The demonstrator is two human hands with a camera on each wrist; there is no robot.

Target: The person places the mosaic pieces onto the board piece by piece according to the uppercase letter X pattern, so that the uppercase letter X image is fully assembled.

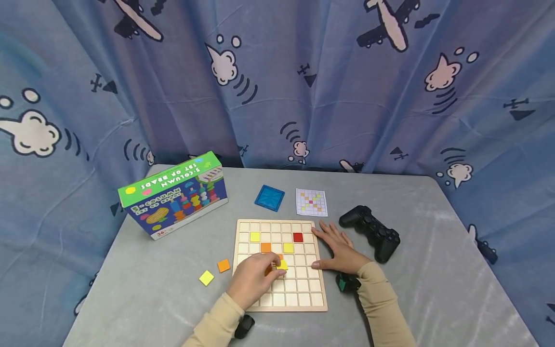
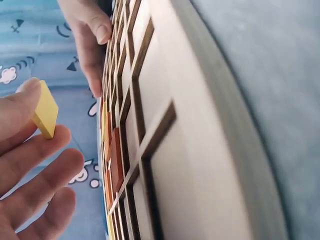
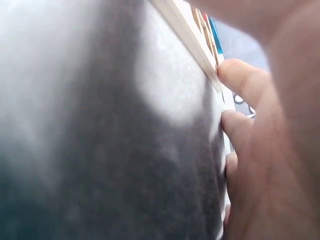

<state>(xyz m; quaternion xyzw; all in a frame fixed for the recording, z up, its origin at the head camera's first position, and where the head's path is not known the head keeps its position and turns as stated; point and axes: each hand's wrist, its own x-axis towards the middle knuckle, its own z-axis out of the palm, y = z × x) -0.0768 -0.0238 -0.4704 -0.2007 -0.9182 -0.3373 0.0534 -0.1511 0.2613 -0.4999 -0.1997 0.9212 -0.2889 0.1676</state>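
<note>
My left hand [image 1: 250,282] is over the middle of a wooden grid board [image 1: 299,309], pinching a yellow square tile [image 2: 46,110] between thumb and index finger. In the left wrist view the tile stands on edge, beside the board. Set in the grid are a red tile [image 1: 297,237], two yellow tiles, one at upper left [image 1: 255,236], and orange tiles, one of them [image 1: 266,247] near the centre. Some cells are hidden behind the left hand. With fingers spread, my right hand [image 1: 341,253] rests along the board's right edge.
Left of the board lie a loose orange tile [image 1: 223,265] and a yellow one [image 1: 206,277]. Behind it are a blue tray [image 1: 270,198] and a pattern card [image 1: 311,202]. A toy box [image 1: 175,197] stands at back left; a black game controller [image 1: 373,231] lies right.
</note>
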